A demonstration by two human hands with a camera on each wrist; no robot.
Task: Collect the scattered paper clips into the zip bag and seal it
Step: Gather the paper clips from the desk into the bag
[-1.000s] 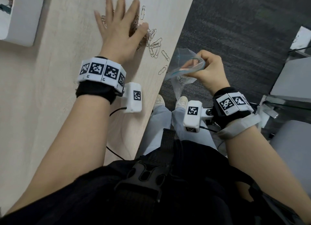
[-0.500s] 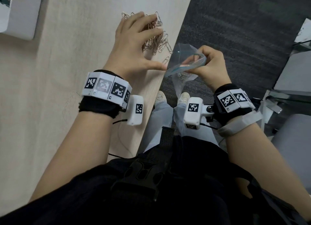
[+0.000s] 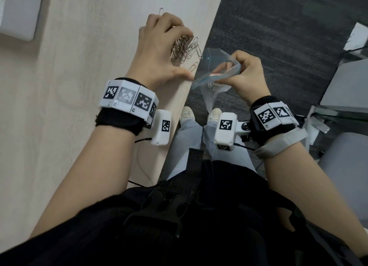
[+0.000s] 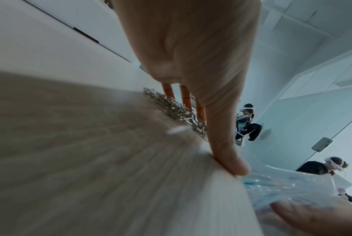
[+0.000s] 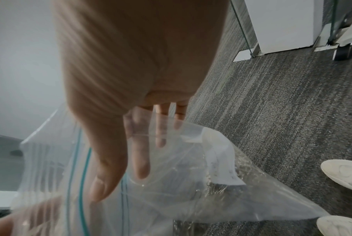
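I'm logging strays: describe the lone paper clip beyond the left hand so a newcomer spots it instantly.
Start at the pale wooden table and find the left hand cupped over the paper clip pile near the edge. Just past its knuckles lies the single clip, alone while the others are bunched.

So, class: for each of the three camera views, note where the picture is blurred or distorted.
Head view: fairly sharp, wide-angle bend along the table edge. Left wrist view: tabletop streaked with blur, left hand looms huge, paper clips soft. Right wrist view: right hand oversized and soft, zip bag smeared near the lens.
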